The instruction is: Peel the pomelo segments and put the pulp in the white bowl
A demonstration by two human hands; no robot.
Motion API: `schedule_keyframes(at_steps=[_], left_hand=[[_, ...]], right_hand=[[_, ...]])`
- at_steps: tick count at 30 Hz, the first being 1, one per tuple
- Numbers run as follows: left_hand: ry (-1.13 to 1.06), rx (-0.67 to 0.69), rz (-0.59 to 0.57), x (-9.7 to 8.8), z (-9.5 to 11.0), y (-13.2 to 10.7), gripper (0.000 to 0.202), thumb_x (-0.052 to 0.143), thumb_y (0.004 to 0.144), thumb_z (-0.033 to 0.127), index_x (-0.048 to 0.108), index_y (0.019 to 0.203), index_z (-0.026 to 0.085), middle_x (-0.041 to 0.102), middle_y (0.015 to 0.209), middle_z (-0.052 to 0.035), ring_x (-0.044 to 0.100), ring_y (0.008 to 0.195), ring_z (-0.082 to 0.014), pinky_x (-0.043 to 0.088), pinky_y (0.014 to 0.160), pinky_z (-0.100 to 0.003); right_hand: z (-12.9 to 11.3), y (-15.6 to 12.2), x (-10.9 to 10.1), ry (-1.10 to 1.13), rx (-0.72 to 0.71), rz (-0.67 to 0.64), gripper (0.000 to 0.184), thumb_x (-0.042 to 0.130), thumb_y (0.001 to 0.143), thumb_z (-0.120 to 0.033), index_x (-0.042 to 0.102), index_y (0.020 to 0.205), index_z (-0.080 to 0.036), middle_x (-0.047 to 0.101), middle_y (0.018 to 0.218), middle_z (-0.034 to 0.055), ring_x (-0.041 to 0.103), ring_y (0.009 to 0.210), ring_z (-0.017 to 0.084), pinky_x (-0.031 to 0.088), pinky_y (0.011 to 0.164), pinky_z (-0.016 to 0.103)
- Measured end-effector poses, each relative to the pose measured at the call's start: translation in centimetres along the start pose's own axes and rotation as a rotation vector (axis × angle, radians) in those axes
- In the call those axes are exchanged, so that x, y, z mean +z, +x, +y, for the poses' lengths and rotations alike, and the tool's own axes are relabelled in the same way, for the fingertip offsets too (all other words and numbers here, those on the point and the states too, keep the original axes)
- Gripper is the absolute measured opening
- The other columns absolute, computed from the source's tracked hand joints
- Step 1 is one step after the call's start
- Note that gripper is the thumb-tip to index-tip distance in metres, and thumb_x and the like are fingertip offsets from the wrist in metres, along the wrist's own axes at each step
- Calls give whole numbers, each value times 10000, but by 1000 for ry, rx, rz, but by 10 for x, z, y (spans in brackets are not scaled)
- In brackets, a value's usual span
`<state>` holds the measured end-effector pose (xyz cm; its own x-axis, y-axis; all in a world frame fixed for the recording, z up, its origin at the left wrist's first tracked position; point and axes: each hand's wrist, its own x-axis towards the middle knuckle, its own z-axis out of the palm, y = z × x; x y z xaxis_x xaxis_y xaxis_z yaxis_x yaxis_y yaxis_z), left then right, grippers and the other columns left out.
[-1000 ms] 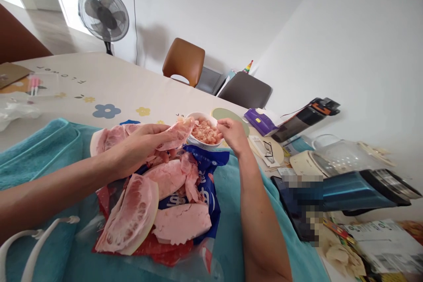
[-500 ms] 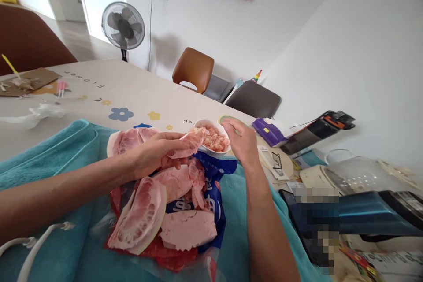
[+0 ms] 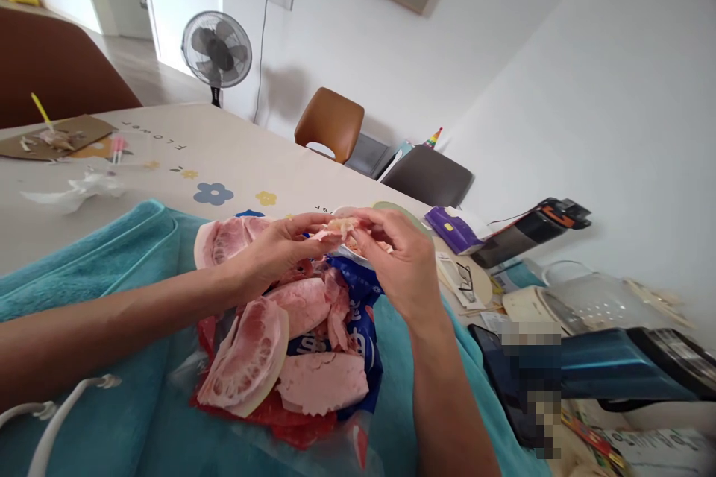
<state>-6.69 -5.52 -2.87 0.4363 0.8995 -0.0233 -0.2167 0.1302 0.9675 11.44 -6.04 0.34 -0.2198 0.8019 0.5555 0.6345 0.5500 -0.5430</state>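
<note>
Fingertips together here: left hand (image 3: 271, 250) and right hand (image 3: 403, 253) both pinching a pink citrus piece (image 3: 338, 229), its long axis roughly nine to three o'clock, just in front of a white bowl (image 3: 344, 210). Which end tapers, I can't tell! From the fruit, thick rind (image 3: 251, 359) lies at seven on teal cloth (image 3: 112, 305); brown chair (image 3: 331, 121) at twelve, fan (image 3: 217, 51) at eleven.

Head view, one: probably wide-angle; faces forward and down across table (image 3: 235, 145); left hand (image 3: 280, 250), right hand (image 3: 403, 261) near, electric fan (image 3: 219, 52) far.
</note>
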Motion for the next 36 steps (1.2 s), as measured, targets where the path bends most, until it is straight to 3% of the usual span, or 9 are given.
schedule_keyframes(at_steps=[3, 9, 15, 17, 22, 27, 32, 34, 36], left_hand=[[11, 38, -51, 4, 2, -4, 341, 660, 816, 474, 684, 1035, 213, 623, 893, -11, 511, 697, -97, 405, 615, -220], [43, -72, -153, 10, -3, -11, 263, 642, 828, 439, 667, 925, 196, 609, 816, -14, 528, 712, -130, 403, 614, -231], [-68, -186, -136, 9, -12, -6, 312, 672, 806, 445, 706, 1017, 218, 678, 1020, -64, 607, 947, -203, 457, 730, -260], [-89, -213, -114, 6, -15, -3, 299, 690, 794, 436, 711, 995, 216, 682, 986, -60, 612, 917, -196, 454, 703, -250], [-120, -337, -38, 2, -20, 1, 264, 716, 771, 439, 703, 921, 223, 592, 723, 4, 466, 585, -95, 268, 445, -190], [-233, -309, -9, 1, -17, 4, 229, 725, 775, 412, 670, 836, 198, 538, 644, 16, 455, 526, -76, 293, 422, -180], [-319, -238, 82, -9, -5, 9, 182, 732, 779, 345, 620, 811, 205, 583, 668, 9, 555, 573, -108, 405, 477, -207], [-364, -222, 134, -12, 0, 10, 171, 741, 772, 300, 607, 844, 221, 589, 694, 24, 561, 591, -97, 409, 490, -196], [-374, -231, 173, -13, 4, 9, 188, 745, 769, 282, 593, 866, 228, 594, 718, 36, 547, 587, -77, 396, 491, -181]], right_hand=[[-6, -7, -1, -106, -65, 59, 142, 578, 890, -204, 694, 939, -269, 696, 955, 24, 671, 885, 170, 558, 786, 305], [-10, -33, -9, -182, -113, 77, 180, 567, 893, -133, 669, 886, -280, 701, 847, 2, 674, 784, 154, 554, 733, 295], [-1, -59, 0, -100, -94, 75, 215, 554, 886, -116, 671, 934, -290, 702, 865, 19, 685, 788, 163, 571, 706, 296], [2, -64, 5, -49, -86, 49, 236, 543, 883, -105, 668, 956, -292, 699, 875, 24, 685, 782, 160, 574, 692, 290], [4, -67, 8, 91, 30, -39, 195, 572, 867, -118, 665, 885, -288, 682, 816, 12, 671, 721, 148, 566, 643, 270], [-3, -68, 13, 260, 166, -175, 163, 611, 849, -150, 672, 796, -292, 698, 767, -18, 685, 727, 137, 558, 655, 246], [-19, -70, 11, 390, 170, -331, 168, 650, 810, -142, 686, 755, -296, 704, 718, -31, 675, 671, 130, 547, 616, 233], [-20, -67, 4, 442, 246, -336, 141, 664, 801, -162, 688, 742, -288, 708, 720, -27, 666, 629, 128, 543, 588, 236], [-15, -63, -4, 514, 417, -252, 117, 660, 805, -184, 684, 733, -272, 696, 683, -30, 640, 547, 118, 528, 527, 232]])
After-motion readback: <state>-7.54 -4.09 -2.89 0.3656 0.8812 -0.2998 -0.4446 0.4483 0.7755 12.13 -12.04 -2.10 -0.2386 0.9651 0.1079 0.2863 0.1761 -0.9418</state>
